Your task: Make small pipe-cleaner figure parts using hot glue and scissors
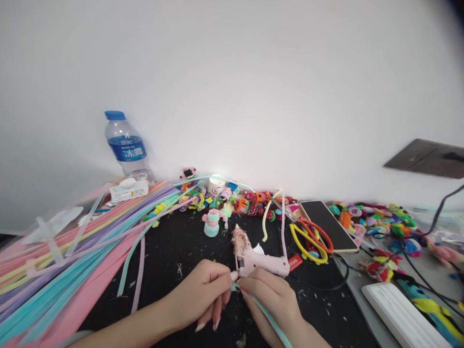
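Observation:
Both my hands meet low in the middle of a black mat point(174, 251). My left hand point(203, 295) pinches the tip of a light teal pipe cleaner point(268, 316) with thumb and forefinger. My right hand point(270, 297) is closed round the same pipe cleaner, which trails down to the right past my wrist. Just beyond my fingers lies a pink glue gun point(253, 258) with a crusted nozzle. A small pink and teal pipe-cleaner figure point(211, 223) stands farther back.
Long pastel pipe cleaners point(65, 270) fan out at left. A water bottle point(126, 147) stands by the wall. Yellow and red scissors point(311, 239), a phone point(328, 224), a white power strip point(395, 314) and heaps of colourful pipe-cleaner pieces point(377, 224) lie at right.

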`<state>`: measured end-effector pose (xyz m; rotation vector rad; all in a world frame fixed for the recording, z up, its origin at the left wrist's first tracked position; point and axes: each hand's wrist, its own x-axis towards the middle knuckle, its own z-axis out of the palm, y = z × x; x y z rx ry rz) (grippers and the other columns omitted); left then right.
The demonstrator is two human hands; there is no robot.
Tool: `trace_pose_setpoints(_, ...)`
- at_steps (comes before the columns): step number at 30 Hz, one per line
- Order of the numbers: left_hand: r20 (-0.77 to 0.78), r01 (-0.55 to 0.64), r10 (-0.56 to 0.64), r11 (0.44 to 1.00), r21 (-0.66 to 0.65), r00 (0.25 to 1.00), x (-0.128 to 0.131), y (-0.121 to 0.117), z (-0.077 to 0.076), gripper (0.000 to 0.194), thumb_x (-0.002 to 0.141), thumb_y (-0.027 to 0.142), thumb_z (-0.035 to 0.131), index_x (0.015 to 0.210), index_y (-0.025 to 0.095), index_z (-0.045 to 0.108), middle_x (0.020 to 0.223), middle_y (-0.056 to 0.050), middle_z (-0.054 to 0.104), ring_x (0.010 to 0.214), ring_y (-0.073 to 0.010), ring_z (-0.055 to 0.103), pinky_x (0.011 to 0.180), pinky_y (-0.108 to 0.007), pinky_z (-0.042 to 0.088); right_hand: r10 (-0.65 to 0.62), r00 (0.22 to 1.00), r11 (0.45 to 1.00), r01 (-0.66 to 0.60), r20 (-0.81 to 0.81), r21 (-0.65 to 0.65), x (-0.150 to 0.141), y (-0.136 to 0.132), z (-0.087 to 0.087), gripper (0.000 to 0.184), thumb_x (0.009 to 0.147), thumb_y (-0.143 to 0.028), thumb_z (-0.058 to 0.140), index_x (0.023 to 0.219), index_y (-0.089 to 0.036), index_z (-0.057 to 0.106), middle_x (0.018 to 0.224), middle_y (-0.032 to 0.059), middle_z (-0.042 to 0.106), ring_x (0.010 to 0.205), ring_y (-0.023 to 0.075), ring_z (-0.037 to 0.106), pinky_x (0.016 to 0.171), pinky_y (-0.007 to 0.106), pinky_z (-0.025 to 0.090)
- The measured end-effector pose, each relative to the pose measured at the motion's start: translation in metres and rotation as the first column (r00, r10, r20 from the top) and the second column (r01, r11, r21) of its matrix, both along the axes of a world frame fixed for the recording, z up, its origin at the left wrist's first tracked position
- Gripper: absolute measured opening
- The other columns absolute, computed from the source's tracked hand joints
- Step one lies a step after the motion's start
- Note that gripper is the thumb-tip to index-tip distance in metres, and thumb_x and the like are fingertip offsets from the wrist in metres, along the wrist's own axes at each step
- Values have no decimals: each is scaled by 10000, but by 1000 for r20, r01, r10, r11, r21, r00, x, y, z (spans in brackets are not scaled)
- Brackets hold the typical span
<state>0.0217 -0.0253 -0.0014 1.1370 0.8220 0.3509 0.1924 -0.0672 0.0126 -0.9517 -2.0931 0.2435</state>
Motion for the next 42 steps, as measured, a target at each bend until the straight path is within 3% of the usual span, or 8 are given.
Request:
trace_pose_setpoints(9,-68,129,-113,942,311,991,-9,-3,6,415,882,463,371,609,161,447,427,41,472,279,-45,371,278,-130,247,-52,985,964,7,-163,-266,0,1,4,163,837,-143,494,746,-153,629,618,21,616,541,113,558,535,190,433)
trace_pose_setpoints(15,-72,169,-153,870,464,986,-12,-3,11,423,916,439,303,678,149,497,513,21,496,345,-51,408,352,-137,309,-107,966,850,-34,-236,-526,-2,3,5,324,876,-297,492,604,-154,593,482,-24,532,443,90,478,440,171,376)
trace_pose_setpoints(23,-120,163,-118,840,517,986,-9,-1,14,341,877,401,430,653,154,502,542,23,517,401,-71,473,423,-148,369,-92,983,916,22,-156,-401,-1,3,3,242,847,-202,505,633,-150,605,562,7,594,523,108,539,529,186,403)
trace_pose_setpoints(27,-140,178,-121,831,528,983,-8,-2,14,317,882,328,426,648,145,537,580,17,532,402,-64,489,426,-139,378,-120,982,916,52,-146,-398,-1,2,5,214,829,-193,515,639,-153,605,559,1,586,511,106,522,517,187,390)
trace_pose_setpoints(33,-143,218,-166,805,552,976,-10,-2,17,300,894,270,407,692,142,589,584,28,500,417,-67,499,464,-145,399,-191,948,829,18,-253,-559,0,1,5,195,801,-231,542,628,-152,587,539,-18,528,503,102,479,486,185,370)
trace_pose_setpoints(38,-166,247,-184,668,702,969,-11,-1,15,327,902,264,405,661,143,591,570,15,518,531,-95,535,603,-167,430,-238,905,678,-105,-352,-727,0,2,-5,215,816,-300,557,652,-160,560,532,-48,449,475,82,408,441,173,331)
trace_pose_setpoints(40,-145,225,-173,688,690,974,-11,-1,15,307,899,281,419,692,139,596,572,16,527,507,-89,531,580,-166,425,-252,904,678,-90,-345,-730,1,2,-6,211,819,-297,560,659,-159,568,547,-42,472,488,83,417,452,173,336)
trace_pose_setpoints(42,-103,186,-156,759,624,982,-11,0,14,291,890,341,439,755,135,595,565,22,518,461,-85,521,505,-161,409,-254,908,726,-48,-333,-686,2,2,-4,198,818,-274,560,659,-158,579,564,-29,511,509,88,443,473,175,348)
